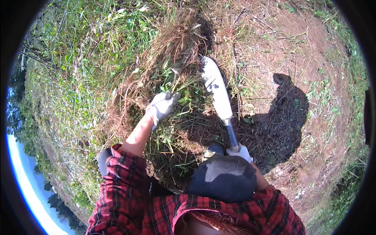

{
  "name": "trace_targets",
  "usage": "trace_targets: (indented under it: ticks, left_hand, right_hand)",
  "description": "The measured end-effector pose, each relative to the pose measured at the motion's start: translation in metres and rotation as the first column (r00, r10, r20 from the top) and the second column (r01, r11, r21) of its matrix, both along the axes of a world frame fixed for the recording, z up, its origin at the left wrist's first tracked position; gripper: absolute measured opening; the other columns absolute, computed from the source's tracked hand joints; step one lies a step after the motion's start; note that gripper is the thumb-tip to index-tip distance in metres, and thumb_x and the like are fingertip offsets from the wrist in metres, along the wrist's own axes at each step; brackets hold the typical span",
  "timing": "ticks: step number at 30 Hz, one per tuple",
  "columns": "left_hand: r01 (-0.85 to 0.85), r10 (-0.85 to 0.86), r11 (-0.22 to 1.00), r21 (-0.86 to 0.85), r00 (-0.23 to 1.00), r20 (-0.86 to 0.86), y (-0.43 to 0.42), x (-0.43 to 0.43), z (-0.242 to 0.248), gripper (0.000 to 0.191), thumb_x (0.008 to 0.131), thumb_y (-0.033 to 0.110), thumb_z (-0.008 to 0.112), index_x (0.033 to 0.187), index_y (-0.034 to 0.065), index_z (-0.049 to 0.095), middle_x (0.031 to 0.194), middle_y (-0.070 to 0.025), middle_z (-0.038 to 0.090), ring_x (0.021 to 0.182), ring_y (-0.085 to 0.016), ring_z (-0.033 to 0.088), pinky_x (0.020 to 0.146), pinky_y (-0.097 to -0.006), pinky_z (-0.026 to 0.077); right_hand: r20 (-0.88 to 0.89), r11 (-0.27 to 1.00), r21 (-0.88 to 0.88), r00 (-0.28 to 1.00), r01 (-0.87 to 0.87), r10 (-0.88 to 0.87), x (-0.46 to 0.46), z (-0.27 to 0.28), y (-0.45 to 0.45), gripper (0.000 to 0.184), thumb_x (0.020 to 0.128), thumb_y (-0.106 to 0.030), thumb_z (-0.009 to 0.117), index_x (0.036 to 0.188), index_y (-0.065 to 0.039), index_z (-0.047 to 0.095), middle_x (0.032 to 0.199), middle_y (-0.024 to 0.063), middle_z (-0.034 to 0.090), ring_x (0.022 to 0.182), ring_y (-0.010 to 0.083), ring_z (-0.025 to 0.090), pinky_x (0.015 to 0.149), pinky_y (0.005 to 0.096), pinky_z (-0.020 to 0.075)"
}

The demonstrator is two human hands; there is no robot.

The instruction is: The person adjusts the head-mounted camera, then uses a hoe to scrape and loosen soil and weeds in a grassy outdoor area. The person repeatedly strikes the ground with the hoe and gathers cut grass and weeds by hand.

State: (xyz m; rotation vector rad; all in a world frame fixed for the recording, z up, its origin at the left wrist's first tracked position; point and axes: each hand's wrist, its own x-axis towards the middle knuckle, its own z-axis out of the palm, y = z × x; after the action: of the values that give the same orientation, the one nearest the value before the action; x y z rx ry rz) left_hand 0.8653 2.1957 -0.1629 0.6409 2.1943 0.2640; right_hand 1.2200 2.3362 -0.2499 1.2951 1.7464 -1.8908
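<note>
My left hand (164, 106), in a whitish work glove, is closed around a bunch of green weed stems (183, 88) at the edge of the tangled growth. My right hand (241, 153), gloved in the same way, grips the dark handle (231, 133) of a machete beside my bent knee. The broad machete blade (217, 88) points away from me, bright in the sun. Its tip lies beside a heap of dry brown grass (176, 44), which may hide the very end.
Dense green grass and weeds (91, 58) stand on the left. Bare reddish soil (320, 58) with scattered cuttings spreads to the right, partly under my shadow (282, 123). My dark-clad knee (223, 179) is up close. A thin stick (236, 79) lies right of the blade.
</note>
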Motion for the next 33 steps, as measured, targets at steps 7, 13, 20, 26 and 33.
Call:
trace_targets:
  ticks: [7, 13, 20, 26, 33]
  left_hand:
    - [-0.129, 0.125, 0.992, -0.015, 0.978, -0.168, -0.116, 0.013, 0.024, 0.04, 0.084, 0.043, 0.05, 0.092, 0.0036, 0.055, 0.07, -0.0106, 0.058, 0.065, -0.024, 0.055, 0.059, -0.036, 0.043]
    - [0.489, -0.053, 0.798, 0.352, 0.639, -0.767, 0.048, 0.028, 0.076, 0.084, 0.072, 0.062, 0.053, 0.129, 0.0035, 0.033, 0.125, -0.0199, 0.041, 0.114, -0.035, 0.04, 0.096, -0.0439, 0.031]
    - [-0.102, -0.034, 0.988, -0.12, 0.607, -0.794, 0.096, -0.074, 0.026, 0.107, 0.063, 0.056, 0.067, 0.136, 0.0022, 0.012, 0.129, -0.0194, 0.035, 0.12, -0.033, 0.034, 0.094, -0.0421, 0.035]
    - [-0.049, 0.036, 0.999, 0.0, 0.732, -0.681, 0.086, -0.107, 0.019, 0.081, 0.076, 0.038, 0.061, 0.13, -0.0031, 0.019, 0.102, -0.0234, 0.056, 0.095, -0.035, 0.056, 0.083, -0.0373, 0.044]
    - [-0.256, 0.318, 0.945, 0.202, 0.862, -0.394, 0.082, -0.063, 0.025, 0.049, 0.075, 0.032, 0.059, 0.104, -0.0049, 0.044, 0.096, -0.0237, 0.057, 0.09, -0.034, 0.056, 0.078, -0.0358, 0.044]
  right_hand:
    - [0.031, 0.924, -0.253, 0.957, 0.287, -0.288, 0.066, -0.019, -0.047, 0.022, 0.07, -0.009, 0.07, 0.086, -0.003, 0.056, 0.07, -0.0012, 0.057, 0.061, 0.0038, 0.049, 0.055, 0.0205, 0.044]
    - [-0.085, 0.936, -0.107, 0.935, 0.335, -0.344, -0.018, 0.056, 0.025, 0.019, 0.075, -0.009, 0.066, 0.084, -0.003, 0.051, 0.056, -0.0005, 0.05, 0.036, 0.0089, 0.045, 0.032, 0.0236, 0.037]
    - [-0.261, 0.919, 0.152, 0.911, 0.365, -0.319, -0.106, 0.017, 0.046, 0.026, 0.076, -0.013, 0.066, 0.094, 0.001, 0.051, 0.063, 0.0026, 0.053, 0.041, 0.0088, 0.049, 0.036, 0.0244, 0.0394]
    - [-0.183, 0.911, 0.285, 0.949, 0.3, -0.255, -0.092, -0.019, 0.023, 0.03, 0.073, -0.02, 0.068, 0.092, 0.0, 0.055, 0.068, 0.0038, 0.056, 0.054, 0.0062, 0.048, 0.049, 0.0241, 0.0434]
    - [-0.127, 0.922, 0.006, 0.915, 0.387, -0.383, -0.096, -0.041, 0.022, 0.019, 0.076, -0.008, 0.065, 0.087, -0.003, 0.051, 0.067, 0.001, 0.053, 0.055, 0.0069, 0.049, 0.049, 0.0231, 0.0427]
